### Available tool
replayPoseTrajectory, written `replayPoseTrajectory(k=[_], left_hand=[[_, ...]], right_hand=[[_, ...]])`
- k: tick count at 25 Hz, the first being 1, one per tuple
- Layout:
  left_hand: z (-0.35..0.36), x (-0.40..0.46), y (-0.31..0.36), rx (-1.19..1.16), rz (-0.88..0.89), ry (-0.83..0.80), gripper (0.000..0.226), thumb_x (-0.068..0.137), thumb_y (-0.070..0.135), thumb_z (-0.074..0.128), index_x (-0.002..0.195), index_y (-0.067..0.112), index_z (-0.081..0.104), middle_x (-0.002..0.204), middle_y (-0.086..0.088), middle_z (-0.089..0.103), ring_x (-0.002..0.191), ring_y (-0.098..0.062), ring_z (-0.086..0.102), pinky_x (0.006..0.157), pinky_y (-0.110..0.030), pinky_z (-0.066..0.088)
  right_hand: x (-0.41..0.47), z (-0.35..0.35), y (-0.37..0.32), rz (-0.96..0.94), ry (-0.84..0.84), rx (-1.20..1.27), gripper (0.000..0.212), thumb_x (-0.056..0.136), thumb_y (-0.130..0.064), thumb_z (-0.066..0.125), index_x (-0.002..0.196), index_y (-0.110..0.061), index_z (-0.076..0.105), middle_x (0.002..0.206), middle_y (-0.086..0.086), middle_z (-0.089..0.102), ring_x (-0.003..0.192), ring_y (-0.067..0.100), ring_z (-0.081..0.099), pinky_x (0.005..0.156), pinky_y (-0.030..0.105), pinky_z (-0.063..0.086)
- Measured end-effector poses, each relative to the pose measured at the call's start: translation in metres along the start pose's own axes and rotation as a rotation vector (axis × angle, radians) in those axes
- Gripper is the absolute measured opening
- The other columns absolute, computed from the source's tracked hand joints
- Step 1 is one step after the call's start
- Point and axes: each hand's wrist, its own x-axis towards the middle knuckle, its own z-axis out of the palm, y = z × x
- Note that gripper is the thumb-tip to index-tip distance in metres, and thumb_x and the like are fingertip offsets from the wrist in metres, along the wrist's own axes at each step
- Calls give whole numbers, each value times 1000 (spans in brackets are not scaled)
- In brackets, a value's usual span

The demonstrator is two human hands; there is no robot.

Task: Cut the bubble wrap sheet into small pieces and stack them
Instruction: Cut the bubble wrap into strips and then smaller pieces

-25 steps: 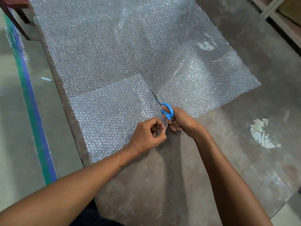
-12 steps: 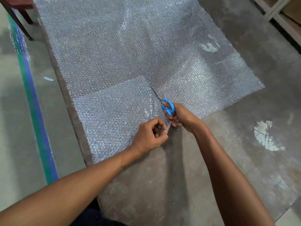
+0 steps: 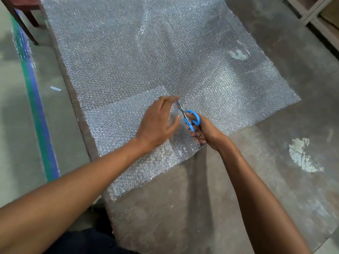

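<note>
Forearms reach in from the bottom edge, ours, both bare. Right hand grips the blue-handled scissors, fingers curled through the loops, blades pointing up-left along the cut in the bubble wrap sheet. We can't tell whether the blades are apart or closed, the left hand hides part of them. Left hand hovers just left of the scissors over the near flap of wrap, fingers spread and fairly straight, blurred; we can't tell if they touch the wrap. Wrap sheet lies flat on the brown board, near-left section under the left hand, cut line running between the two hands, uncut bulk stretching to the far edge. Left of the board: grey floor with a green-blue stripe. Far left corner, dark red furniture legs. Far right corner, pale shelving.
</note>
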Motion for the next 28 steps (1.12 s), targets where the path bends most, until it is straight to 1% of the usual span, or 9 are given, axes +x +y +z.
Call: replayPoseTrajectory(k=[1, 2, 4, 6, 9, 12, 17, 23, 28], left_hand=[[-6, 13, -18, 164, -14, -87, 70, 105, 57, 46, 163, 23, 27, 163, -3, 32, 148, -22, 38, 125, -47, 32], [-9, 22, -36, 289, -27, -187, 80, 104, 68, 39, 167, 28, 12, 173, -1, 13, 159, -24, 21, 129, -50, 16], [-9, 25, -66, 434, 4, -337, 91, 98, 84, 24, 168, 33, -3, 176, 0, -6, 163, -23, 3, 130, -54, 4], [-8, 20, -79, 461, 27, -390, 94, 94, 90, 15, 167, 35, -5, 175, -2, -9, 163, -23, -1, 130, -57, 1], [-10, 20, -82, 454, 20, -376, 96, 93, 91, 12, 168, 34, -4, 175, -4, -9, 162, -23, -2, 130, -56, -3], [-10, 16, -83, 444, 43, -349, 97, 92, 92, 13, 168, 34, -6, 175, -5, -11, 163, -23, -1, 130, -57, 1], [-14, 13, -85, 446, 59, -333, 97, 91, 93, 14, 167, 37, -8, 175, -4, -10, 163, -23, -1, 129, -58, 8], [-16, 12, -85, 441, 66, -322, 98, 90, 93, 10, 167, 36, -7, 175, -4, -10, 163, -23, -2, 129, -58, 5], [-14, 12, -85, 475, 40, -319, 100, 87, 96, 10, 168, 38, -3, 175, -2, -8, 163, -26, -2, 125, -66, 3]], right_hand=[[0, 1, -1, 0, -4, -5, 50, 106, -58, 48, 86, -14, 61, 60, -2, 49, 44, 13, 26, 41, 26, 19], [0, 0, -1, -8, -7, -12, 48, 106, -56, 50, 85, -14, 60, 60, -1, 49, 42, 12, 28, 40, 26, 19], [0, -1, -2, -24, -2, -34, 46, 108, -51, 53, 82, -13, 57, 57, -2, 47, 37, 10, 31, 36, 23, 21], [-1, -2, -2, -35, 5, -64, 44, 109, -47, 55, 80, -13, 56, 54, -4, 46, 35, 10, 33, 35, 20, 23], [0, 1, -3, -10, 15, -63, 47, 108, -51, 53, 79, -14, 57, 56, -2, 47, 37, 11, 34, 37, 21, 23], [3, 4, -9, 9, 11, -31, 47, 107, -56, 49, 89, -14, 60, 62, 1, 50, 41, 12, 35, 38, 23, 24], [12, 10, -23, 12, -22, -25, 49, 107, -55, 47, 82, -15, 62, 63, 1, 52, 41, 14, 38, 40, 25, 25], [19, 15, -22, -29, -3, -78, 47, 108, -51, 53, 77, -17, 60, 59, -2, 52, 41, 13, 37, 44, 26, 26], [29, 19, -27, 10, -17, -41, 54, 109, -59, 42, 87, -15, 63, 64, -1, 54, 43, 14, 38, 37, 23, 26]])
